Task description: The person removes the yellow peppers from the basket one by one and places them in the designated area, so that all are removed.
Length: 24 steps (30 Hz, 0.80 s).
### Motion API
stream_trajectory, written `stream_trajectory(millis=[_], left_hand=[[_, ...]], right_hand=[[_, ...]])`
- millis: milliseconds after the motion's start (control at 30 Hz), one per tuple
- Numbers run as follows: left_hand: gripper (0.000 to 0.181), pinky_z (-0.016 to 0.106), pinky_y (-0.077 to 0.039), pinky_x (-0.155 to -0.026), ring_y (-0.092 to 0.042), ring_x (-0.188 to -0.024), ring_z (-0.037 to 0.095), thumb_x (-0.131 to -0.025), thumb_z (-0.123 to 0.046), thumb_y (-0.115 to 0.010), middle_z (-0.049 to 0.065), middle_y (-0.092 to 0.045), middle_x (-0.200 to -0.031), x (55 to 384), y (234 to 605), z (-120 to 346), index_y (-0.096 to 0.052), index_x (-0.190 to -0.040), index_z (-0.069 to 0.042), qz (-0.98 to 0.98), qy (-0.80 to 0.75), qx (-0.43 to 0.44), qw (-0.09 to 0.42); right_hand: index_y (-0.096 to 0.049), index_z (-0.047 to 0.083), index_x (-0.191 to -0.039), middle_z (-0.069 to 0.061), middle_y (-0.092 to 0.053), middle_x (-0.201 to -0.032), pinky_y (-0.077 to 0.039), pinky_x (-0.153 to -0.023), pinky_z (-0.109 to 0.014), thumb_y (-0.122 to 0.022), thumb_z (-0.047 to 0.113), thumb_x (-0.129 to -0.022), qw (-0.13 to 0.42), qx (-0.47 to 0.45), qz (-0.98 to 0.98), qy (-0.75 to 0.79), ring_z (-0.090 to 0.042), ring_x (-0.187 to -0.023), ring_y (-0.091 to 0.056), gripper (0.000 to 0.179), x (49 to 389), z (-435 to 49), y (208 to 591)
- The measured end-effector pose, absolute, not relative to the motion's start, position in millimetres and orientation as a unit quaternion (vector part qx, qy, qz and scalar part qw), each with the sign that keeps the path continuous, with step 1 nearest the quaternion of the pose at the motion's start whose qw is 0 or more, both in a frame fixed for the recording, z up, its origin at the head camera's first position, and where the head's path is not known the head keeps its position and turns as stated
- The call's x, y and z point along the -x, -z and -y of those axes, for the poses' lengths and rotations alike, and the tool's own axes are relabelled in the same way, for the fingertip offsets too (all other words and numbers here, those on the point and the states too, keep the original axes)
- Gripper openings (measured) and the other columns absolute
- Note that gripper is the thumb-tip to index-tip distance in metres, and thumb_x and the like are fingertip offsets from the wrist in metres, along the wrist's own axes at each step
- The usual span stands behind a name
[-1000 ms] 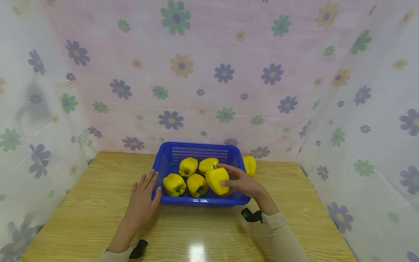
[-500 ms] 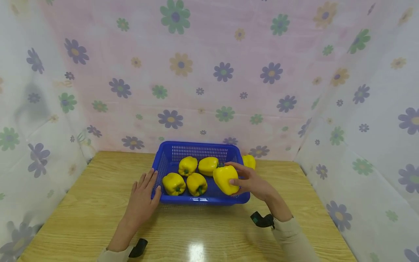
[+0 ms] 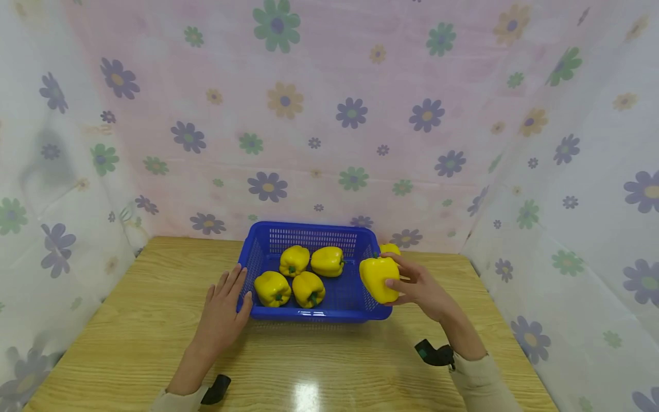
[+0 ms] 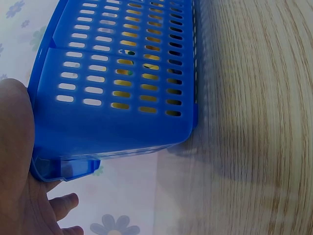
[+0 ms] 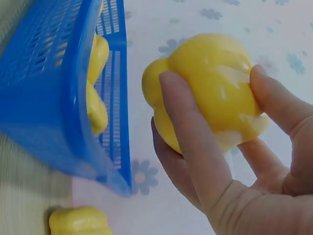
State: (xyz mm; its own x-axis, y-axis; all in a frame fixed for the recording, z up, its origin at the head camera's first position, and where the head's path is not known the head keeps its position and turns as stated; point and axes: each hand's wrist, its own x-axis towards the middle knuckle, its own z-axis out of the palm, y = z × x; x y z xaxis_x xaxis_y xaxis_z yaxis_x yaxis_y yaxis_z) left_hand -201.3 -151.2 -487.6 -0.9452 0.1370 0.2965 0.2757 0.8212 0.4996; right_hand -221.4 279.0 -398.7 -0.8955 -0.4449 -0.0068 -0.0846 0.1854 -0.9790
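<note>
My right hand [image 3: 424, 289] holds a yellow bell pepper [image 3: 378, 279] at the right end of a blue plastic basket [image 3: 321, 314]. In the right wrist view, fingers and thumb wrap round this bell pepper [image 5: 210, 83], above the basket's rim [image 5: 78, 88]. The left hand [image 3: 223, 309] rests with straight fingers on the basket's left rim. Several yellow bell peppers lie inside, among them one at the front left [image 3: 272, 288] and one at the back [image 3: 327, 261]. Another bell pepper [image 3: 390, 249] sits outside, behind the basket's right end, partly hidden by the held one.
The basket stands on a wood-grain table [image 3: 329, 366] near its back edge. Flower-patterned cloth [image 3: 314, 114] hangs behind and on both sides. A black wrist camera [image 3: 433, 353] is strapped to the right wrist, and another [image 3: 216, 389] to the left.
My right hand has carried the bell pepper rightward, from over the basket's inside to its right rim. The left hand has stayed at the left rim.
</note>
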Motion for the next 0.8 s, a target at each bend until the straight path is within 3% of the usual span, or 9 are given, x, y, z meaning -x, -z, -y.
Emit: stream_trajectory(millis=[367,567,800], left_hand=[[0.059,0.074,-0.016,-0.116,-0.023,-0.150,0.050,-0.106,-0.023,-0.049,0.021,-0.028,-0.165,200,487,151,-0.033,-0.157,0.001,0.945,0.282,0.110,0.125],[0.059,0.074,-0.016,-0.116,-0.022,-0.150,0.050,-0.106,-0.024,-0.049,0.020,-0.027,-0.166,201,487,152,-0.032,-0.158,0.001,0.946,0.280,0.109,0.122],[0.060,0.073,-0.017,-0.116,-0.022,-0.151,0.049,-0.106,-0.024,-0.049,0.020,-0.027,-0.166,202,489,152,-0.032,-0.158,0.000,0.946,0.279,0.109,0.123]], right_hand=[[-0.027,0.001,-0.160,0.003,-0.057,-0.134,-0.062,-0.079,-0.050,-0.052,0.004,-0.105,0.081,0.182,-0.741,0.641,-0.018,-0.108,-0.069,0.060,222,-318,425],[-0.027,0.006,-0.161,0.007,-0.056,-0.135,-0.063,-0.080,-0.040,-0.053,0.005,-0.105,0.038,0.153,-0.740,0.654,-0.013,-0.109,-0.068,0.062,222,-339,445],[-0.026,0.008,-0.161,0.008,-0.051,-0.140,-0.062,-0.080,-0.038,-0.053,0.010,-0.106,0.010,0.118,-0.769,0.628,-0.008,-0.111,-0.067,0.062,228,-366,479]])
